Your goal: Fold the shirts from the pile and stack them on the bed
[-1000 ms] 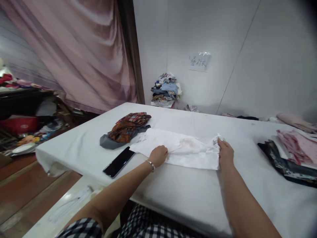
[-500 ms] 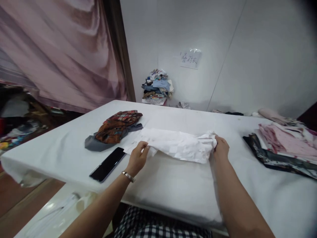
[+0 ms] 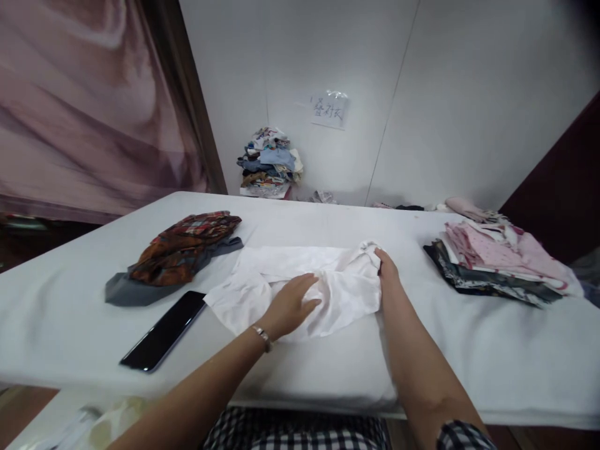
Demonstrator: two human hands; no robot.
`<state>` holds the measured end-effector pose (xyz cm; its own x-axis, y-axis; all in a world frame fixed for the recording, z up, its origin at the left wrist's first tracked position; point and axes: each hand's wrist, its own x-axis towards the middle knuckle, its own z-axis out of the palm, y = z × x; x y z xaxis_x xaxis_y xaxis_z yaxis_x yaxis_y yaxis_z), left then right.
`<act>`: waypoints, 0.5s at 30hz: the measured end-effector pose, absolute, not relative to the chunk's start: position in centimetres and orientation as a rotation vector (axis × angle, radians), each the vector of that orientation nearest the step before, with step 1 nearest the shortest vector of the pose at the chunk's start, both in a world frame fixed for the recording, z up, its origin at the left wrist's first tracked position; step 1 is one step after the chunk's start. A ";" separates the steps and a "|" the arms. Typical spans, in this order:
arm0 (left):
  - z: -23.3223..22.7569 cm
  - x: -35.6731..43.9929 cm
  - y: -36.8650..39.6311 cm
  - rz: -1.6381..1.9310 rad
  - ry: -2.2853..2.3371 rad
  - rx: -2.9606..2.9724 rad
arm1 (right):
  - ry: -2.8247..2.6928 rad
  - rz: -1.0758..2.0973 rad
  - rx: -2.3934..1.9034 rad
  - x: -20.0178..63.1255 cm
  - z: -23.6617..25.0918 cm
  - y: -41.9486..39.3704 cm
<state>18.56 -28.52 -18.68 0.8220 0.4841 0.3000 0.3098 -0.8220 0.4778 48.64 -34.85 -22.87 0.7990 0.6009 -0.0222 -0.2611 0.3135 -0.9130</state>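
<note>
A white shirt (image 3: 347, 294) lies partly folded and wrinkled on the white-covered table in front of me. My left hand (image 3: 293, 305) rests on its middle, fingers stretched out and thumb apart. At the shirt's right end, my right hand (image 3: 387, 270) grips the bunched edge that looks like the collar, its fingertips partly hidden by cloth. Left of the shirt lies a black phone (image 3: 164, 331), close to the shirt's left corner. Beyond the phone sits a loose heap of plaid, rust-brown and grey clothes (image 3: 173, 256).
Folded pink and dark garments (image 3: 506, 262) form a stack on the right side of the table (image 3: 469, 362). Behind the table's far edge rises a tall pile of clothes (image 3: 269, 162). A handwritten sign (image 3: 329, 110) hangs on the wall, and a pink curtain (image 3: 94, 112) covers the left.
My left hand has let go of the shirt's near edge and moved right onto its middle. The near layer now lies lower, spread toward me. The view has turned slightly right.
</note>
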 end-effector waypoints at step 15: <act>-15.7 20.7 -28.1 0.849 0.689 2.551 | -0.235 0.710 -0.937 48.6 -22.5 -34.6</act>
